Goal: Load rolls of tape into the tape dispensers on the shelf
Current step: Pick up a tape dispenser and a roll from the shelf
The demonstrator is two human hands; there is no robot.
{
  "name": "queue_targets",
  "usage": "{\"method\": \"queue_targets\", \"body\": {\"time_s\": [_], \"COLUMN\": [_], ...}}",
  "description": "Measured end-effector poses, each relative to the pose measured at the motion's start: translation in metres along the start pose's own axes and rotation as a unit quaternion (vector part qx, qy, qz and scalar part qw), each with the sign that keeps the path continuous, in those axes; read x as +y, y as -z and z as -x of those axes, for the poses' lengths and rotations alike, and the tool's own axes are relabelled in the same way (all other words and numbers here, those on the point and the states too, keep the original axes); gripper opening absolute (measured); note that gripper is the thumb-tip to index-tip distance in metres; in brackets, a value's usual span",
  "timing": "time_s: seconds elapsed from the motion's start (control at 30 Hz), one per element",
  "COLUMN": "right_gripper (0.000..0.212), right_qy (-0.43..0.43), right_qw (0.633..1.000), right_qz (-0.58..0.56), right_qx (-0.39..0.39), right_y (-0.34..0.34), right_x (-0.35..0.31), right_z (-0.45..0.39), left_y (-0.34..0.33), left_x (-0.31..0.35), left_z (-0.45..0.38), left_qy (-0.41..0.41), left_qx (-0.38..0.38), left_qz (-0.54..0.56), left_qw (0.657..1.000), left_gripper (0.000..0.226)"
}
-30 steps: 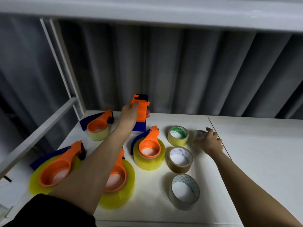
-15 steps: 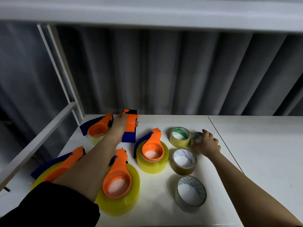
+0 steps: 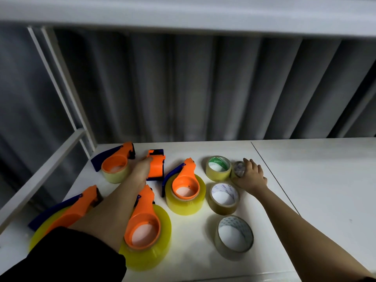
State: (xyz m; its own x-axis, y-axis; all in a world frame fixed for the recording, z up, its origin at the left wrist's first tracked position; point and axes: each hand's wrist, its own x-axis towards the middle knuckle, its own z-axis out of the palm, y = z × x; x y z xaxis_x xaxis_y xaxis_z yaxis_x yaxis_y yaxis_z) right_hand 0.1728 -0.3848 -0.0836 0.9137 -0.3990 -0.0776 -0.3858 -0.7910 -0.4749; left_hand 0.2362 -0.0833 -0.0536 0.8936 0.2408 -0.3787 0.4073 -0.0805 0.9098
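My left hand grips an orange and blue tape dispenser with no roll in it, resting on the white shelf near the back. My right hand is closed over a small clear tape roll beside a green-cored roll. Two more loose rolls lie nearer me: a brownish roll and a clear roll. Several orange dispensers hold yellow tape: a back-left dispenser, a middle dispenser, a near one, and a far-left one partly hidden by my arm.
A white upright post and slanted rail bound the shelf's left side. An upper shelf board hangs overhead. A grey pleated curtain closes the back. A seam splits the shelf surface; the board to its right is bare.
My left hand has lowered the empty dispenser from mid-air onto the shelf. My right hand has stayed on the small clear roll.
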Motion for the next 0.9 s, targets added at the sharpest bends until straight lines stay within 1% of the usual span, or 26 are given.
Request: {"method": "queue_targets", "body": {"time_s": [0.1, 0.23, 0.37, 0.43, 0.5, 0.53, 0.6, 0.67, 0.7, 0.8, 0.9], "right_gripper": [0.085, 0.079, 0.075, 0.068, 0.06, 0.056, 0.049, 0.043, 0.039, 0.032, 0.031], "right_qy": [-0.003, -0.014, -0.013, -0.007, 0.006, 0.016, 0.05, 0.093, 0.112, 0.156, 0.182], "right_qw": [1.0, 0.999, 0.997, 0.995, 0.994, 0.992, 0.989, 0.984, 0.981, 0.975, 0.972], "right_qz": [-0.003, -0.02, -0.049, -0.056, -0.05, -0.046, -0.031, -0.009, 0.0, 0.025, 0.046], "right_qx": [0.006, 0.021, 0.055, 0.077, 0.1, 0.113, 0.136, 0.155, 0.16, 0.155, 0.14], "right_y": [0.0, 0.0, 0.005, 0.011, 0.017, 0.021, 0.028, 0.034, 0.037, 0.043, 0.047], "right_x": [0.0, 0.0, -0.005, -0.006, -0.007, -0.008, -0.011, -0.016, -0.02, -0.029, -0.035], "right_z": [0.0, 0.002, 0.007, 0.01, 0.01, 0.01, 0.008, 0.007, 0.007, 0.006, 0.007], "left_y": [0.001, 0.005, 0.004, 0.003, 0.005, 0.006, 0.009, 0.009, 0.009, -0.001, -0.021], "left_x": [0.0, 0.002, 0.003, 0.006, 0.006, 0.005, 0.007, 0.01, 0.013, 0.022, 0.029], "left_z": [-0.002, -0.008, -0.012, -0.009, -0.01, -0.01, -0.005, 0.002, 0.008, 0.032, 0.057], "left_qy": [0.006, 0.01, -0.014, -0.044, -0.071, -0.091, -0.165, -0.256, -0.285, -0.33, -0.373], "left_qx": [0.002, -0.006, 0.008, 0.016, 0.037, 0.06, 0.101, 0.122, 0.131, 0.153, 0.158], "left_qz": [-0.003, -0.041, -0.089, -0.123, -0.143, -0.166, -0.238, -0.317, -0.357, -0.46, -0.551], "left_qw": [1.0, 0.999, 0.996, 0.991, 0.986, 0.98, 0.952, 0.905, 0.88, 0.81, 0.729], "left_gripper": [0.056, 0.054, 0.048, 0.042, 0.04, 0.041, 0.04, 0.033, 0.031, 0.028, 0.032]}}
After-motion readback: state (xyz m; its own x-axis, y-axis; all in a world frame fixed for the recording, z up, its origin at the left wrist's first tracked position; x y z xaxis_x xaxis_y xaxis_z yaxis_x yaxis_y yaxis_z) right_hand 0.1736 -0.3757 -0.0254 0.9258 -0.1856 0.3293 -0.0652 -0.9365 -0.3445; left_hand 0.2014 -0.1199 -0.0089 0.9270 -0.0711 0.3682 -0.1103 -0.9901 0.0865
